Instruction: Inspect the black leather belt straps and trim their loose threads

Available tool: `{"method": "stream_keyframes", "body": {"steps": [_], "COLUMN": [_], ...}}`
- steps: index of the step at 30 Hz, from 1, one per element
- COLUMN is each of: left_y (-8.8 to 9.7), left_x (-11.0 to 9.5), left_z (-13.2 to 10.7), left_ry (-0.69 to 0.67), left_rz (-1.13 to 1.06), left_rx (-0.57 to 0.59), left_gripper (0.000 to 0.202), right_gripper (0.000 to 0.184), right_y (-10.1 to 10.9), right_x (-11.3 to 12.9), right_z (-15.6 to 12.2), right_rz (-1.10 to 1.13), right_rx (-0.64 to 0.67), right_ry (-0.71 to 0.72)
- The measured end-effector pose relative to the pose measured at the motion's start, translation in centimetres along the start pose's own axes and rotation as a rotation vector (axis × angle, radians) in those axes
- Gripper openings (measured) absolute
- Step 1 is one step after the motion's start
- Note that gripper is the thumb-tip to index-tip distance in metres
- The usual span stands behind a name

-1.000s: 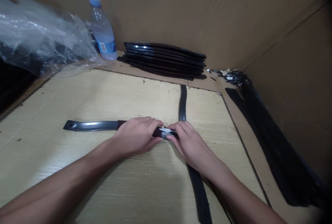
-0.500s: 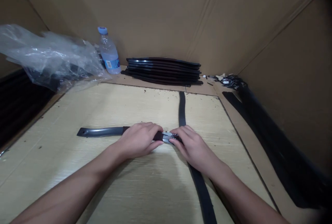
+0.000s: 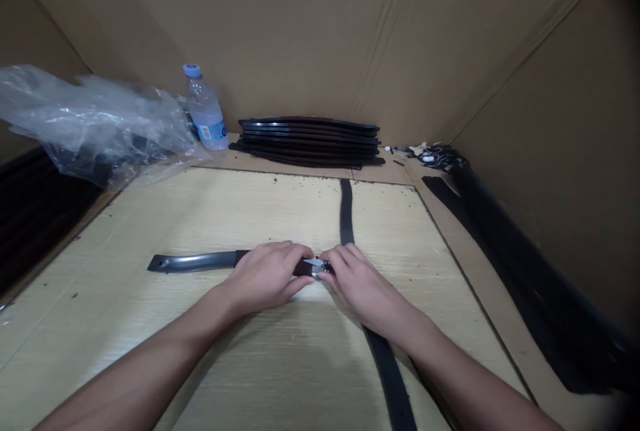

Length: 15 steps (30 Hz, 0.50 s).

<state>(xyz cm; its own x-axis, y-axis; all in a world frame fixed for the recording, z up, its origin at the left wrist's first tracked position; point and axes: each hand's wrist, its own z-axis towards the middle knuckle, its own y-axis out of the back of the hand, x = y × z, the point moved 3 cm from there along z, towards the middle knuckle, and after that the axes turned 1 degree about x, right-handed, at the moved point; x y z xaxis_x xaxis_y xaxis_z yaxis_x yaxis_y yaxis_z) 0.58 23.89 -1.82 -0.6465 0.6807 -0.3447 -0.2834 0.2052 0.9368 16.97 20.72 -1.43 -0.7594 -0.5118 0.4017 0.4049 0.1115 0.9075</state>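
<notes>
My left hand (image 3: 267, 278) is closed around the middle of a dark curved strip (image 3: 197, 261), which lies crosswise on the board. The strip's left end is glossy with a small hole, and its middle part is dark brown. My right hand (image 3: 363, 288) pinches a small tool with silver metal jaws (image 3: 316, 264), its handle hidden in the palm. Those jaws touch the strip's right end, just beyond my left fingertips. Whether they are closed on it is hard to see. Under my right hand and wrist runs a long flat black strap (image 3: 346, 208).
Along the back stands a stack of dark strips (image 3: 310, 141), beside a water bottle (image 3: 207, 118) and crumpled clear plastic (image 3: 115, 118). Long black strips (image 3: 525, 284) lie on the right, below a tangle of small bits (image 3: 440, 156). Cardboard walls (image 3: 300, 31) enclose the pale board (image 3: 240, 364).
My right hand has moved slightly left, closer to my left hand, and less of the metal jaws shows. The whole view has shifted a little.
</notes>
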Motion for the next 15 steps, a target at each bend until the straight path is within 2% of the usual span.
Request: {"method": "stream_keyframes", "body": {"steps": [9,15], "left_y": [0.0,0.1], "left_x": [0.1,0.0], "left_z": [0.1,0.1], "left_ry": [0.003,0.008], "left_rz": [-0.006,-0.005], "left_rx": [0.026,0.026], "left_gripper": [0.037,0.034], "right_gripper": [0.03,0.018], "right_y": [0.3,1.3], "right_x": [0.0,-1.3], "right_z": [-0.2,-0.9], "right_rz": [0.134,0.189], "right_rx": [-0.007,-0.091], "right_ry": [-0.019,0.006]}}
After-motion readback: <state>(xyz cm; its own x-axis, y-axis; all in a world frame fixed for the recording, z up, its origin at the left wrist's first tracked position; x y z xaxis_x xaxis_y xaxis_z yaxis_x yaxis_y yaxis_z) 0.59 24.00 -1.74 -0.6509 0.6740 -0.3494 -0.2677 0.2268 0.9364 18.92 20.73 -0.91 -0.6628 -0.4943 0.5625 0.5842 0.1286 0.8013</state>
